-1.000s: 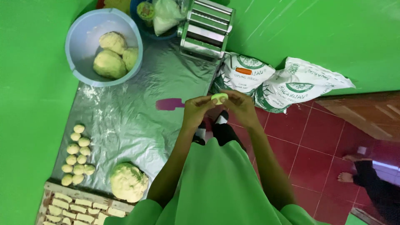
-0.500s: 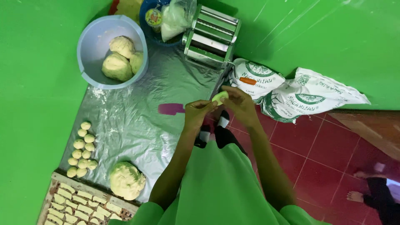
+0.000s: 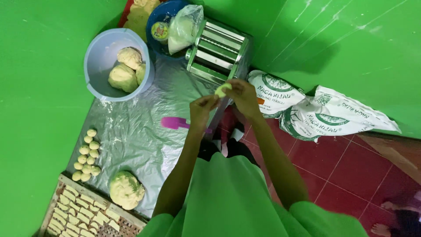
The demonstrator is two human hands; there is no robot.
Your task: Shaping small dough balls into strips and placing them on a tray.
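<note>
My right hand (image 3: 242, 95) holds a small flattened piece of pale dough (image 3: 222, 90) by its edge, just in front of a metal roller machine (image 3: 218, 52). My left hand (image 3: 202, 109) is a little below and left of the dough, fingers curled, touching or almost touching it. A purple scraper (image 3: 175, 123) lies on the plastic sheet (image 3: 131, 131) under my left forearm.
A pale blue basin (image 3: 97, 66) holds three lumps of dough. Several small dough balls (image 3: 87, 153) lie in rows at the left, a big lump (image 3: 126, 189) beside them, and a tray (image 3: 85, 215) of cut pieces below. Two white flour sacks (image 3: 315, 114) lie at the right. A blue bowl (image 3: 164, 26) holds a bag.
Both hands have moved with the dough piece up toward the roller machine. The view has shifted so the basin and machine sit lower in the frame.
</note>
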